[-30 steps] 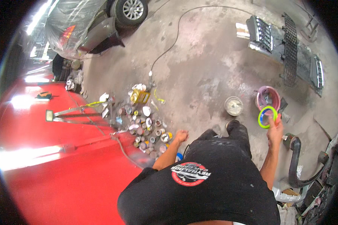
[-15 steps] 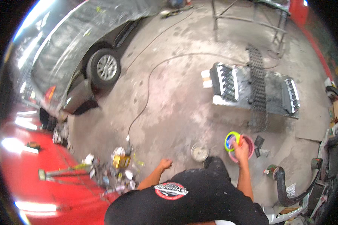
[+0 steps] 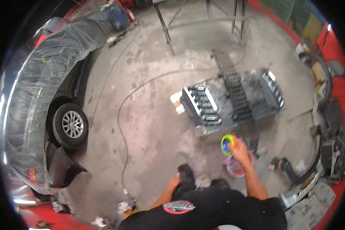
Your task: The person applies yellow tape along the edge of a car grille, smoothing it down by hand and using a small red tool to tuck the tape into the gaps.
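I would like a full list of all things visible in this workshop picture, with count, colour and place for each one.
car: one, dark, under clear plastic sheet, far left
wheel: one, silver rim, black tyre, on the car
cable: one, dark, curving over the grey floor, centre
grille panels: several, dark with chrome strips, on the floor right of centre
metal stand legs: a few, dark, top centre
tape ring: one, green-yellow, in the right hand
bowl: one, pink, on the floor under the right hand
newspaper: some sheets, lower right
left hand: one, empty, low by the leg
right hand: one, fingers closed on the tape ring
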`<state>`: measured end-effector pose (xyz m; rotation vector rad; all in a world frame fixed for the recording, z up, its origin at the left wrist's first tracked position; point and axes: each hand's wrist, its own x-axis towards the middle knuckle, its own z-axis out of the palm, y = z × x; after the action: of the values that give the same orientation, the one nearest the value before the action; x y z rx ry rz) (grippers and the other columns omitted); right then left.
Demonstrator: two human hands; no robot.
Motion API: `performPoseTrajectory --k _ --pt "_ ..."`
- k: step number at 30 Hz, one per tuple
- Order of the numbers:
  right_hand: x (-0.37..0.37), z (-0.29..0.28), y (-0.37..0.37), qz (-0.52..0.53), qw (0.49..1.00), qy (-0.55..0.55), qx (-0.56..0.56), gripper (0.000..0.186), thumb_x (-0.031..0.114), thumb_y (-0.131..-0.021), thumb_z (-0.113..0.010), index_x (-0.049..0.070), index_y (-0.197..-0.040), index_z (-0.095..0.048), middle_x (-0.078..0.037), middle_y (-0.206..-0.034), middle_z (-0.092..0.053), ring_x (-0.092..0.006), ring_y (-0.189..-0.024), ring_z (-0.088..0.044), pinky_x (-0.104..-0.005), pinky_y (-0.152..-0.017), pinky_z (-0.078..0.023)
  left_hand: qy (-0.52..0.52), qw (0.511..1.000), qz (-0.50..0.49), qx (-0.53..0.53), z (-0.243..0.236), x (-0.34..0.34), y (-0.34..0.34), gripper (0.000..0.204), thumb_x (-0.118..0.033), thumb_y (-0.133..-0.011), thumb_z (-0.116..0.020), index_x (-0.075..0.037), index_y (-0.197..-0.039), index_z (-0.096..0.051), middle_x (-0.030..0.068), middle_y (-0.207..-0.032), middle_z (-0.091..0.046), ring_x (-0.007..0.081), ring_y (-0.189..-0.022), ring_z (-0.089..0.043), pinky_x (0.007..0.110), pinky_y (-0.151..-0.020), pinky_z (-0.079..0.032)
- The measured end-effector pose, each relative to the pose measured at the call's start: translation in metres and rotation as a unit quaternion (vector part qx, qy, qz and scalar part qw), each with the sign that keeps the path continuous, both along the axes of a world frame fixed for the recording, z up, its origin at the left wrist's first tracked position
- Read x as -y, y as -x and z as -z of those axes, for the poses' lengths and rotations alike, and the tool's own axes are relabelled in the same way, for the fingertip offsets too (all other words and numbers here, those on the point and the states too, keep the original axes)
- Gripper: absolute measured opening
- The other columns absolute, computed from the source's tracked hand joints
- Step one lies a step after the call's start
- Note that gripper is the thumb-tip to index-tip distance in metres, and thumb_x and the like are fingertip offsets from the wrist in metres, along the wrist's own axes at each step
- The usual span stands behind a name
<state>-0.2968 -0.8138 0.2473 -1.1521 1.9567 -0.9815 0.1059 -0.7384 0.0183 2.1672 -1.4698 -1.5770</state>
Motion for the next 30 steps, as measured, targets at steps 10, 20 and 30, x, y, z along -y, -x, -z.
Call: performPoseTrajectory --k 10,20,30 --pt "0.020 0.059 -0.028 0.107 0.987 -0.116 0.028 0.038 0.025 -0.086 -0.071 -0.001 -0.113 -0.064 -0.016 -0.101 -0.070 -0.0222 -0.097 -0.066 -0.0357 -0.083 -0.050 -0.018 0.980 0.166 0.109 -0.020 0.096 -0.046 0.052 -0.051 -0.091 -0.055 -0.001 -0.097 -0.069 0.0273 -0.094 -0.067 0.0432 -0.095 -0.064 0.049 -0.082 -0.049" --pt "0.111 0.197 0.043 0.205 0.970 -0.014 0.129 0.032 0.027 -0.093 -0.069 0.000 -0.108 -0.062 -0.001 -0.092 -0.061 -0.0070 -0.075 -0.050 -0.0225 -0.068 -0.039 -0.027 0.971 0.228 0.069 0.069 0.168 0.092 0.034 -0.037 -0.088 -0.063 -0.003 -0.096 -0.066 0.0226 -0.091 -0.069 0.0403 -0.092 -0.066 0.046 -0.081 -0.052" --pt "0.179 0.292 0.036 0.265 0.955 0.095 0.096 0.020 0.023 -0.094 -0.068 0.004 -0.097 -0.064 0.001 -0.084 -0.062 -0.0066 -0.072 -0.051 -0.0228 -0.066 -0.041 0.273 0.918 -0.245 -0.153 0.127 0.371 0.091 0.053 -0.046 -0.097 -0.056 0.006 -0.110 -0.058 0.0136 -0.105 -0.065 0.0202 -0.097 -0.063 0.034 -0.085 -0.051"
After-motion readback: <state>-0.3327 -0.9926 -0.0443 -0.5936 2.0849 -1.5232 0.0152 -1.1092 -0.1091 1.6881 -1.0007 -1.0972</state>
